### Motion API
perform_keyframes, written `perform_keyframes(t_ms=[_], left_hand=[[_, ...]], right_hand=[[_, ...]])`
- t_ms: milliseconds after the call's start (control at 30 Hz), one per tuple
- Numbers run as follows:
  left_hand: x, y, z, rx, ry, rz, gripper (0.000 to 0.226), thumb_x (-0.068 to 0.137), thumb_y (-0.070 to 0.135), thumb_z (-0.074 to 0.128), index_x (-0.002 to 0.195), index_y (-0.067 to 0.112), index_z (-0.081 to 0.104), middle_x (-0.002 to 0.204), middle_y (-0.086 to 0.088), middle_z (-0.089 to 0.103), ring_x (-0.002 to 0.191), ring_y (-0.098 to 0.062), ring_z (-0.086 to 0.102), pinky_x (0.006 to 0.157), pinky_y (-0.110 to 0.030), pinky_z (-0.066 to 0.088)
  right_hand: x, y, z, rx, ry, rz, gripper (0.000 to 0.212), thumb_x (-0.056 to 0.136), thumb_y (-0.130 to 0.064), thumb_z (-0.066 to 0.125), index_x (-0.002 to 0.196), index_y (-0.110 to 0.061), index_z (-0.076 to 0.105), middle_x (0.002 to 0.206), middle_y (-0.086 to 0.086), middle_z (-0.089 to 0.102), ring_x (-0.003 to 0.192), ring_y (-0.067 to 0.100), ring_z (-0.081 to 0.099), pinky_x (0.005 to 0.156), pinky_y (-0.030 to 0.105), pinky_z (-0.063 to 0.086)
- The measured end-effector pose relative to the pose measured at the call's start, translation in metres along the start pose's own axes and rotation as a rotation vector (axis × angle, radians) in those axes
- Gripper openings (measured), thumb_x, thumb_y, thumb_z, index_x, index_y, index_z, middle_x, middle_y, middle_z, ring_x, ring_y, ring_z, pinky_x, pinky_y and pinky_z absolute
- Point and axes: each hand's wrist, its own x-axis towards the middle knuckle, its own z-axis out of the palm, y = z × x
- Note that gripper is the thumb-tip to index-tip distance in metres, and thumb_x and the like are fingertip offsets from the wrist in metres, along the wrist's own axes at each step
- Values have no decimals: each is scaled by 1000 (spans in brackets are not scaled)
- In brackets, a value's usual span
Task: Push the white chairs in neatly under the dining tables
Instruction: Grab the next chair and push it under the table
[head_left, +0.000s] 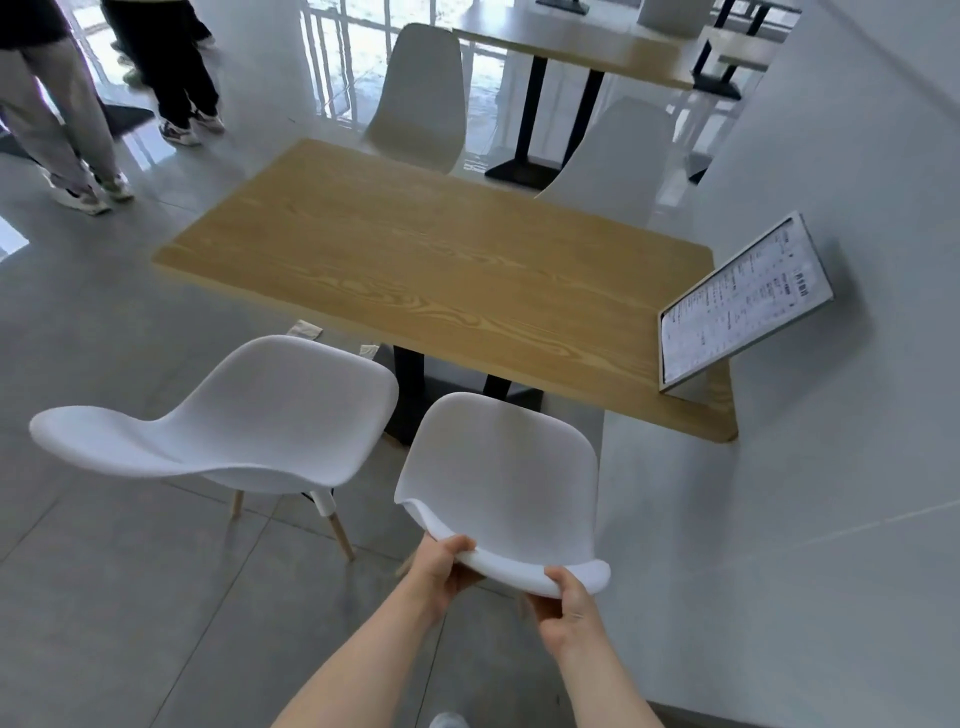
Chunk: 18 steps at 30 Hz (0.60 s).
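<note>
1. step in hand: pushing the near white chair (501, 478) in; both hands grip the top edge of its backrest, left hand (441, 569) and right hand (569, 605) closed on the rim.
2. chair sits directly ahead of the hands, seat front near the surface (441, 270), not yet under.
3. next, likely: straight push forward, clear of the pedestal.
4. second white chair (234, 415), left of the hands, turned sideways, untouched.

Two white shell chairs (501, 478) (249, 415) stand just short of the wooden dining table (441, 270).

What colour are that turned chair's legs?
Pale wood legs under the turned white plastic chair; head view.
</note>
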Motion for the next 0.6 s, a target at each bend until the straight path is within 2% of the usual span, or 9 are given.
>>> perform_keyframes(t_ms=[100,167,233,367,467,533,600], left_hand=[[-11,11,-15,81,-9,-4,42,88,-1,47,128,14,50,117,-20,64,90,-35,66,65,-41,59],[-25,27,-39,136,-37,8,39,89,5,46,124,19,54,119,-17,64,91,-35,70,69,-41,60],[-40,47,-75,147,-21,18,36,89,5,47,121,19,53,118,-13,65,91,-36,70,69,-41,60],[-75,106,-170,173,55,99,29,95,9,41,122,12,53,101,-7,66,79,-31,67,54,-33,58],[-106,162,-247,164,102,154,24,96,12,42,116,9,54,95,-8,65,76,-29,63,59,-35,55],[-130,199,-295,150,131,200,21,96,14,42,112,9,55,93,-9,65,75,-29,62,62,-37,54],[-154,237,-340,123,188,246,22,95,14,42,111,7,56,93,-9,65,75,-29,62,64,-37,55]], right_hand=[[-9,13,0,88,9,-74,13,88,0,53,93,-11,52,84,13,63,73,28,61,40,29,55],[-21,34,6,107,13,-123,10,89,-7,56,94,-16,56,67,7,73,59,24,71,42,27,56],[-38,63,15,83,-10,-148,6,90,-11,56,92,-16,58,57,1,72,48,16,70,45,26,57],[-78,139,62,-21,-107,-151,7,90,-9,55,97,-8,57,84,9,64,66,23,67,48,25,57],[-110,208,112,-48,-118,-183,10,91,-7,51,100,-5,54,86,10,57,51,19,69,44,24,55],[-132,252,147,-44,-129,-167,13,91,-9,52,103,-6,53,91,8,57,63,24,68,46,26,56],[-159,293,187,-92,-154,-133,5,90,-9,53,95,-6,54,94,8,57,74,27,63,56,31,56]])
